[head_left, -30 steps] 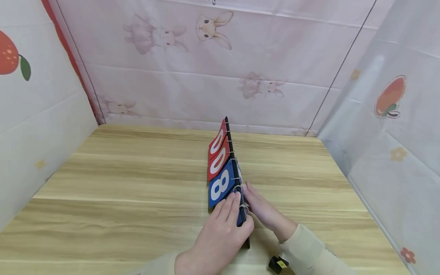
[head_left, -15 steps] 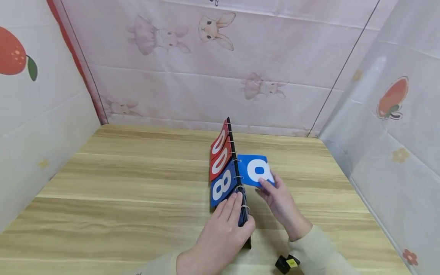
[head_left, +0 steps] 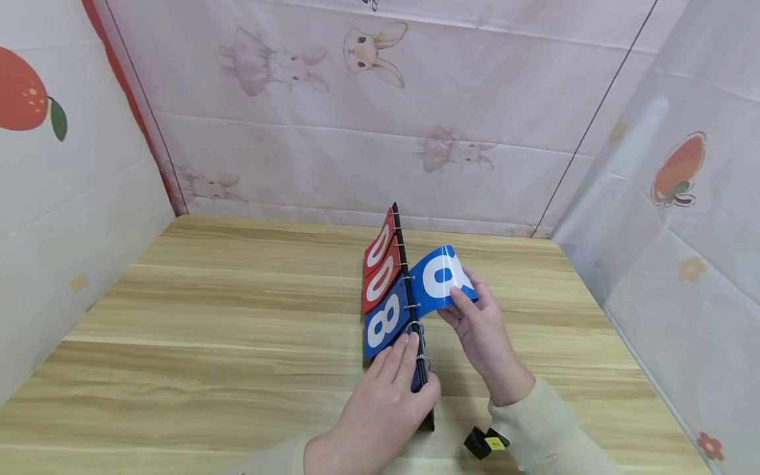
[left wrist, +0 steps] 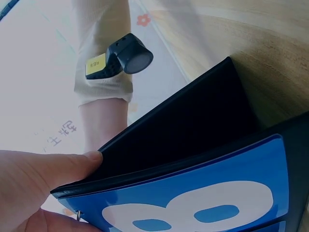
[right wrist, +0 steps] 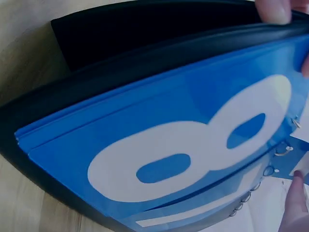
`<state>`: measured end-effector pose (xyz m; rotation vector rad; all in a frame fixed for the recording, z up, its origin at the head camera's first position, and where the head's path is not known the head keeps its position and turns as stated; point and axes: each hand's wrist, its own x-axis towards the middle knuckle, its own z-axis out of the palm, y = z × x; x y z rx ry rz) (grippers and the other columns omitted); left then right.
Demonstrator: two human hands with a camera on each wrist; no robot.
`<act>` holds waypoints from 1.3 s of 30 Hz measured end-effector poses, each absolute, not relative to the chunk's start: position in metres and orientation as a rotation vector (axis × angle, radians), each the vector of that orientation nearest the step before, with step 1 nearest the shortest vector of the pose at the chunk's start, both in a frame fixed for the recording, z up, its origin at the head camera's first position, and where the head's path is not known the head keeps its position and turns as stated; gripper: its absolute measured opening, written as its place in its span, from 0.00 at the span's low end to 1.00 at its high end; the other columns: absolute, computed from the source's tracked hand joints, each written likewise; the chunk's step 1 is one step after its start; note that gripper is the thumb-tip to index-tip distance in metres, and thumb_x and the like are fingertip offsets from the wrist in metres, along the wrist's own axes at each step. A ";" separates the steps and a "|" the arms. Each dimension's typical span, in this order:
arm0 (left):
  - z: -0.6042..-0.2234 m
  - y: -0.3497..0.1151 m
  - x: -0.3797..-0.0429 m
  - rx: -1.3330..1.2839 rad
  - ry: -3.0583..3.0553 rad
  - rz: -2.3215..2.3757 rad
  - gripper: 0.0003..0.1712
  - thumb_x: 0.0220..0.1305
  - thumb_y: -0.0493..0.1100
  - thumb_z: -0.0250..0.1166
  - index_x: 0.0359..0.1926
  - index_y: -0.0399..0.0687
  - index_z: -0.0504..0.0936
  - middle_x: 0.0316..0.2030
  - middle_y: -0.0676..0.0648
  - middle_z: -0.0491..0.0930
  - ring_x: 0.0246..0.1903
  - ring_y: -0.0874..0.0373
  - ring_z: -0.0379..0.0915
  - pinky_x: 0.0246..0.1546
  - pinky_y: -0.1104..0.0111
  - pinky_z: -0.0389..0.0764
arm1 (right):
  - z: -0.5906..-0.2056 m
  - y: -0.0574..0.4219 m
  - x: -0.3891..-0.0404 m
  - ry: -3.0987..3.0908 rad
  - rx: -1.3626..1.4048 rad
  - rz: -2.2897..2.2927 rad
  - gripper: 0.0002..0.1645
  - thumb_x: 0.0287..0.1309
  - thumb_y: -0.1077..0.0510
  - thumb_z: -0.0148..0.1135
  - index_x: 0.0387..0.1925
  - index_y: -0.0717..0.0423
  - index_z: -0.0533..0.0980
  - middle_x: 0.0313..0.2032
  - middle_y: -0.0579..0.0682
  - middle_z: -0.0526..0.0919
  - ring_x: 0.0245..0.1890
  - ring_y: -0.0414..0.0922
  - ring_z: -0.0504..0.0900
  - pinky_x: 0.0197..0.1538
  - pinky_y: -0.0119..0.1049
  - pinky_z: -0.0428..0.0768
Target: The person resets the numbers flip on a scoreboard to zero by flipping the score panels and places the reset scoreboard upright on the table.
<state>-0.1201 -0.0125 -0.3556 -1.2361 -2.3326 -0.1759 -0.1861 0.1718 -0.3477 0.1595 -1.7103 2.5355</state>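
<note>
A black tabletop flip scoreboard (head_left: 399, 260) stands tent-like, its length running away from me. On its left face hang red cards (head_left: 381, 277) with white zeros and a blue card (head_left: 384, 323) with a white 8. My left hand (head_left: 380, 406) grips the near end, fingers over the left face and thumb at the top edge. To the right, my right hand (head_left: 483, 330) pinches the outer edge of a raised blue card (head_left: 429, 284), which is bent and still on its rings. Its white digit is partly covered. Another blue 8 (right wrist: 188, 145) fills the right wrist view.
A black wrist camera (head_left: 477, 443) with a yellow label sits by the right sleeve. The wood-grain table (head_left: 208, 330) meets a pink rabbit-print cloth (head_left: 297, 158) at the back. Printed cloths also stand at both sides.
From beside the board's right face, my right hand has moved right and up, swinging a blue card outward; the card has since bent and tilted farther up. My left hand keeps its place.
</note>
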 end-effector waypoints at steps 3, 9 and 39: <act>-0.355 -0.013 -0.120 -1.238 -2.345 -0.177 0.14 0.54 0.44 0.69 0.42 0.49 0.77 0.55 0.32 0.73 0.56 0.41 0.66 0.48 0.54 0.78 | -0.347 0.166 -0.187 -1.803 0.232 2.458 0.29 0.69 0.62 0.44 0.67 0.57 0.49 0.55 0.54 0.68 0.46 0.41 0.79 0.48 0.29 0.79; -0.355 -0.013 -0.119 -1.237 -2.341 -0.176 0.14 0.55 0.44 0.68 0.42 0.49 0.77 0.55 0.32 0.73 0.57 0.41 0.66 0.48 0.54 0.78 | -0.345 0.157 -0.190 -1.933 0.314 2.262 0.33 0.64 0.66 0.50 0.67 0.51 0.53 0.62 0.55 0.58 0.55 0.49 0.69 0.51 0.26 0.75; -0.358 -0.014 -0.120 -1.192 -2.240 -0.131 0.12 0.54 0.42 0.68 0.40 0.48 0.78 0.50 0.32 0.77 0.52 0.42 0.71 0.48 0.56 0.78 | -0.361 0.152 -0.196 -2.306 1.118 0.981 0.41 0.65 0.33 0.29 0.64 0.59 0.59 0.41 0.55 0.77 0.44 0.47 0.74 0.46 0.58 0.77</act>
